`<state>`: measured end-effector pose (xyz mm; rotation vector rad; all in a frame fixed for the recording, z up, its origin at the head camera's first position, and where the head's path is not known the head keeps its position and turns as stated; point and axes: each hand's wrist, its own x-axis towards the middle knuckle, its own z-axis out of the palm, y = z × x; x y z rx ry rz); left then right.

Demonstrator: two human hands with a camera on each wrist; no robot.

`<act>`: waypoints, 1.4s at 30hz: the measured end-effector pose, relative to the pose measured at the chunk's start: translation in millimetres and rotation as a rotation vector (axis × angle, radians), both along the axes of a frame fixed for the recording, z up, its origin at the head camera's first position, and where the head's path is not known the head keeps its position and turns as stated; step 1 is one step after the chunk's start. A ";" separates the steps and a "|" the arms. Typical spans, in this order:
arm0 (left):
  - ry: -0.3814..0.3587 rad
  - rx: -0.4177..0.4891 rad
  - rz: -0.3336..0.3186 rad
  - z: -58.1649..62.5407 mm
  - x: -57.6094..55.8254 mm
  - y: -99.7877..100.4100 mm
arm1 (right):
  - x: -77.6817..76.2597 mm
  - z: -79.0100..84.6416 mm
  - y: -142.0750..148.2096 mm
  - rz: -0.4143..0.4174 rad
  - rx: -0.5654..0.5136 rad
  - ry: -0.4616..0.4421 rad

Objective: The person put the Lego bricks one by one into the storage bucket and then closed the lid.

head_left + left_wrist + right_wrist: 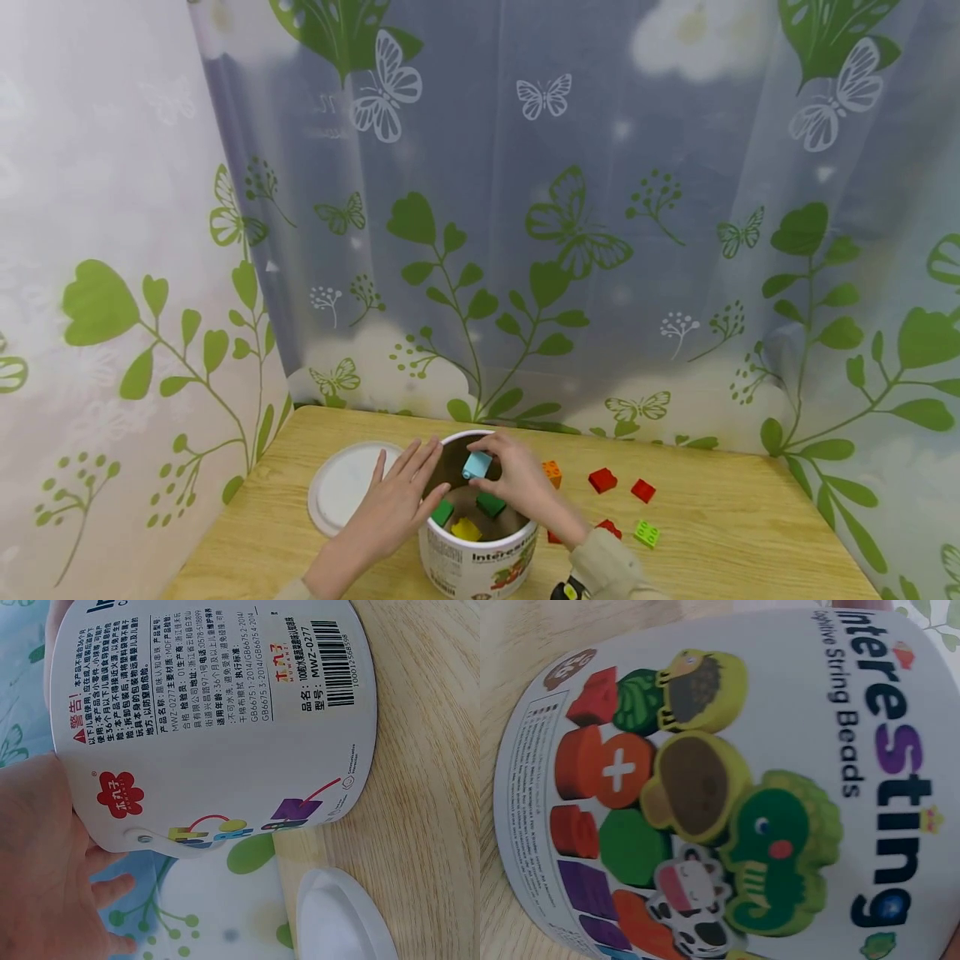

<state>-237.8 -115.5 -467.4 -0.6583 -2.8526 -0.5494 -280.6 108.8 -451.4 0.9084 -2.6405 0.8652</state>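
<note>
A light blue toy brick is pinched between the thumb and fingers of my right hand, over the mouth of a white round bucket. Inside the bucket lie a yellow brick and green bricks. My left hand lies against the bucket's left rim with its fingers straight and spread. In the left wrist view, that hand is beside the bucket's printed wall. The right wrist view shows only the bucket's printed front; the brick is out of sight there.
A white lid lies flat on the wooden table, left of the bucket. To the right are an orange brick, several red bricks and a lime green brick. A patterned curtain hangs behind the table.
</note>
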 end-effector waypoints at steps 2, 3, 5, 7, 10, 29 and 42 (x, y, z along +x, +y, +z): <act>0.004 -0.002 0.002 0.0 0.1 0.2 | 0.3 -1.7 -0.6 0.000 0.004 -0.001; 0.007 -0.002 0.003 0.0 0.1 0.1 | 0.5 -2.3 -0.9 0.000 0.003 0.001; 0.009 -0.002 0.002 0.0 0.1 -0.2 | 0.5 -2.9 -1.5 -0.003 0.001 0.007; 0.009 -0.005 0.003 -0.3 -0.3 -0.5 | 0.6 -2.9 -1.9 -0.003 -0.011 0.002; 0.005 -0.002 0.003 -0.4 -0.8 -0.7 | -0.1 -2.9 -2.1 -0.010 -0.043 -0.021; -0.001 0.009 0.001 0.2 0.4 0.0 | 11.1 9.6 31.9 -0.047 -0.367 -0.046; 0.003 0.026 -0.003 -0.4 0.5 0.1 | 19.1 4.6 73.4 -0.113 -0.413 0.043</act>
